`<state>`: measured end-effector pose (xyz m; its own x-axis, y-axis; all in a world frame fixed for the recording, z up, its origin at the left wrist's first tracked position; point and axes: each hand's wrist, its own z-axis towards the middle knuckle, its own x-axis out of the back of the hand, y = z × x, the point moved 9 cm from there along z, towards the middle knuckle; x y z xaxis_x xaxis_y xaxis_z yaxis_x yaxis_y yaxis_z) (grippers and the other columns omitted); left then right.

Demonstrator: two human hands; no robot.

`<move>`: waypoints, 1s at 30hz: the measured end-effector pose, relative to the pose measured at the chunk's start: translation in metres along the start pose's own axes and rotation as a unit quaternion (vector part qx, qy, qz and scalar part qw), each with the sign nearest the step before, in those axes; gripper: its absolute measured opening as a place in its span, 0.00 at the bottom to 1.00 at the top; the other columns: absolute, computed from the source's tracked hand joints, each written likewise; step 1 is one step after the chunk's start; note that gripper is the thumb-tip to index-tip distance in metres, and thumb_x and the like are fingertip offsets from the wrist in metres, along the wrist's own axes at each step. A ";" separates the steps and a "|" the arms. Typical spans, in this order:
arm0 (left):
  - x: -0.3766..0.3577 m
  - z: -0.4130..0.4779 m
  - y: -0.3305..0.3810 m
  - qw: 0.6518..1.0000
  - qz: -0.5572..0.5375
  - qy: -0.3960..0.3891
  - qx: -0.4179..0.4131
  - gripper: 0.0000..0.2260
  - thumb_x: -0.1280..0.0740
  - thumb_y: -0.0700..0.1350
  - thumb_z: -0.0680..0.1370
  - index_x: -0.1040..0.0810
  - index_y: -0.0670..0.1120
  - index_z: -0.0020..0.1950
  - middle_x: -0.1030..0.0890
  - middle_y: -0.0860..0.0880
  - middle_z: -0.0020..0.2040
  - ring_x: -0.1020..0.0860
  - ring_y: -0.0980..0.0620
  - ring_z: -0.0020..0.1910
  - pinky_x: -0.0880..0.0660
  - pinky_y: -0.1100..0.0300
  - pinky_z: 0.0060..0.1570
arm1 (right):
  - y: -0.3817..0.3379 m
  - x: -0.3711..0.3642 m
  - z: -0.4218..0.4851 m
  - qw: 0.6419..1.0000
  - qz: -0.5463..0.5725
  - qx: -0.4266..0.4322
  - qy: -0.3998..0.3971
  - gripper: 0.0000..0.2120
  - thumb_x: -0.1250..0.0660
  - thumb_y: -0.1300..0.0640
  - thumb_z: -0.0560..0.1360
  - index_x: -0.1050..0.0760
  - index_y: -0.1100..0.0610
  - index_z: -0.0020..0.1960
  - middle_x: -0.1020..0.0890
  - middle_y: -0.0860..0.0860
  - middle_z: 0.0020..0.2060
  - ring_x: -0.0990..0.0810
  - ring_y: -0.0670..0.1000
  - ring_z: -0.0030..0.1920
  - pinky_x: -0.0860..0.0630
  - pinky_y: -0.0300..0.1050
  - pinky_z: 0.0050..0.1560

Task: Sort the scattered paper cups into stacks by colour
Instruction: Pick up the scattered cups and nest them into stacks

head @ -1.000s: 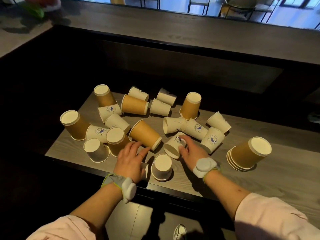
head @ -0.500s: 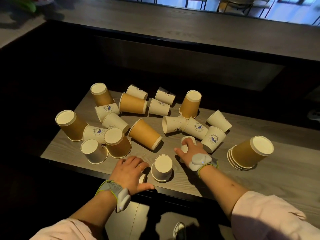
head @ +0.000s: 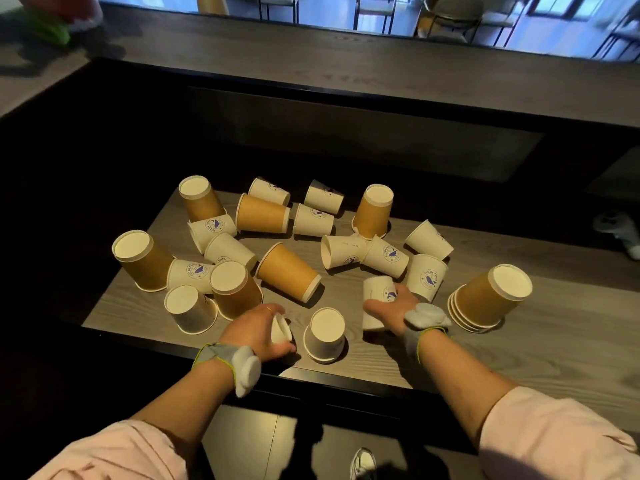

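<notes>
Several brown and white paper cups lie scattered on the grey wooden table [head: 571, 355]. My right hand [head: 391, 311] grips a white cup with a blue logo [head: 377, 289] near the front middle, holding it upside down. My left hand [head: 258, 329] is closed around another white cup [head: 280, 329] at the front edge; most of that cup is hidden under the palm. Between my hands an upside-down white cup [head: 325, 336] stands alone. A stack of brown cups [head: 491, 299] stands upside down at the right. A brown cup [head: 289, 271] lies on its side ahead of my left hand.
More brown cups [head: 138, 259] and white logo cups [head: 427, 277] crowd the left and middle of the table. The table's front edge runs just under my wrists. A dark raised counter [head: 346, 64] rises behind. A shoe [head: 362, 464] shows on the floor below.
My right hand has closed on the white logo cup and drawn it toward me, tipping it upright-inverted. My left hand has pulled back to the front edge, gripping a white cup.
</notes>
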<state>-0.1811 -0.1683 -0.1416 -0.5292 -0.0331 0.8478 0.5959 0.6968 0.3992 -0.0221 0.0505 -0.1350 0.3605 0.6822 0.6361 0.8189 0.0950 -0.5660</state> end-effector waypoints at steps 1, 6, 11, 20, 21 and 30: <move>0.011 -0.002 -0.005 0.997 -0.071 0.031 0.026 0.32 0.26 0.59 0.62 0.30 0.53 0.63 0.23 0.50 0.60 0.24 0.49 0.57 0.29 0.61 0.53 | -0.008 0.000 -0.006 0.991 0.131 0.021 0.001 0.30 0.27 0.50 0.67 0.33 0.55 0.66 0.22 0.54 0.53 0.22 0.54 0.50 0.23 0.50 0.52; 0.045 -0.016 -0.004 0.937 -0.314 0.150 0.042 0.25 0.23 0.52 0.64 0.28 0.53 0.57 0.23 0.54 0.47 0.25 0.53 0.49 0.31 0.67 0.45 | -0.061 -0.007 -0.056 0.901 0.387 0.193 -0.034 0.27 0.23 0.58 0.65 0.31 0.40 0.57 0.22 0.47 0.54 0.23 0.49 0.54 0.24 0.46 0.53; 0.074 -0.034 0.002 0.860 -0.454 0.224 0.066 0.23 0.25 0.47 0.68 0.28 0.50 0.60 0.24 0.54 0.48 0.26 0.51 0.50 0.30 0.62 0.47 | -0.059 -0.046 -0.073 0.934 0.242 0.255 -0.061 0.30 0.22 0.53 0.60 0.35 0.36 0.53 0.24 0.39 0.51 0.25 0.38 0.51 0.29 0.28 0.46; 0.073 -0.035 0.093 0.867 -0.477 0.134 -0.061 0.24 0.24 0.44 0.65 0.31 0.63 0.52 0.24 0.58 0.52 0.25 0.61 0.51 0.27 0.69 0.47 | -0.027 -0.075 -0.052 0.960 0.065 0.255 -0.097 0.35 0.26 0.54 0.60 0.38 0.42 0.62 0.23 0.40 0.52 0.24 0.41 0.51 0.30 0.23 0.46; 0.062 -0.032 0.099 0.885 -0.447 0.115 -0.065 0.25 0.24 0.44 0.63 0.31 0.64 0.51 0.24 0.61 0.50 0.25 0.64 0.49 0.28 0.73 0.43 | -0.021 -0.076 -0.049 0.961 0.046 0.249 -0.111 0.35 0.26 0.56 0.61 0.36 0.47 0.65 0.24 0.45 0.57 0.24 0.46 0.57 0.29 0.28 0.52; -0.014 -0.008 0.093 0.953 -0.294 0.060 -0.044 0.29 0.24 0.41 0.65 0.35 0.55 0.58 0.28 0.53 0.54 0.29 0.54 0.54 0.36 0.79 0.42 | 0.004 0.061 -0.014 0.961 -0.128 0.184 0.163 0.23 0.38 0.65 0.73 0.31 0.55 0.67 0.28 0.56 0.65 0.32 0.57 0.66 0.34 0.48 0.65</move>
<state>-0.1130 -0.1086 -0.1134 -0.7178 -0.4837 0.5007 0.2693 0.4704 0.8404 0.0092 0.0827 -0.0908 0.3384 0.3449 0.8755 0.7075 0.5202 -0.4784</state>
